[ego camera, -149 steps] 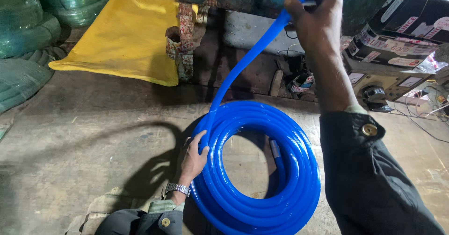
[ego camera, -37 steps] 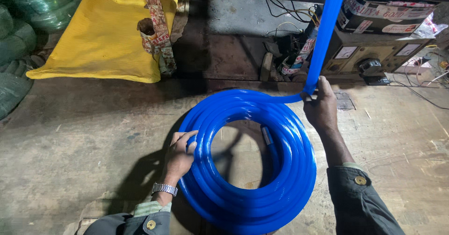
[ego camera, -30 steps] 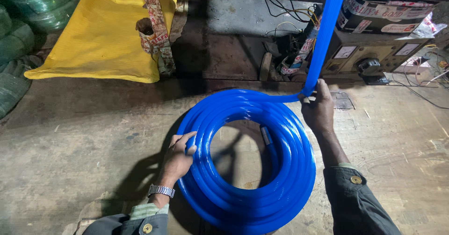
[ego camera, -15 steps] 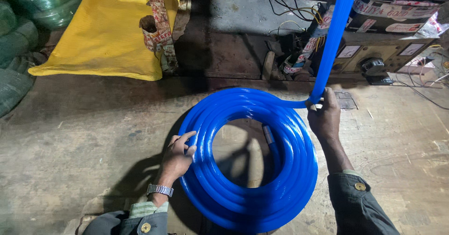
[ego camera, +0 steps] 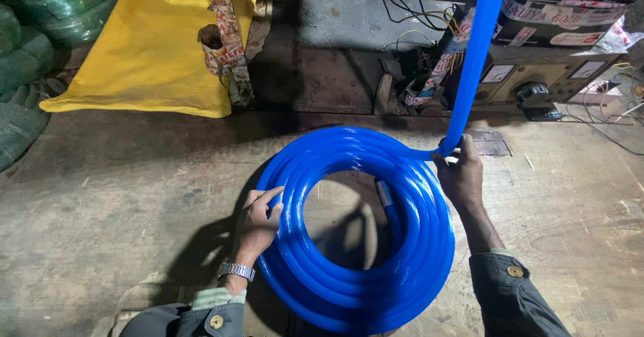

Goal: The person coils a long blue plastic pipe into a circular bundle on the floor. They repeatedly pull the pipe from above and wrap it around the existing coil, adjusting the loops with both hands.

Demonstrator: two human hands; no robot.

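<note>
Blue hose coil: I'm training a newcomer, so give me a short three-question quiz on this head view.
1. True or false: the left hand rests on the blue hose coil.
2. The right hand grips the blue hose where it A) lies flat on the floor, B) rises off the coil, C) enters the yellow sack.
3. What is worn on the left wrist?

Key: 1 true; 2 B; 3 a metal wristwatch.
</note>
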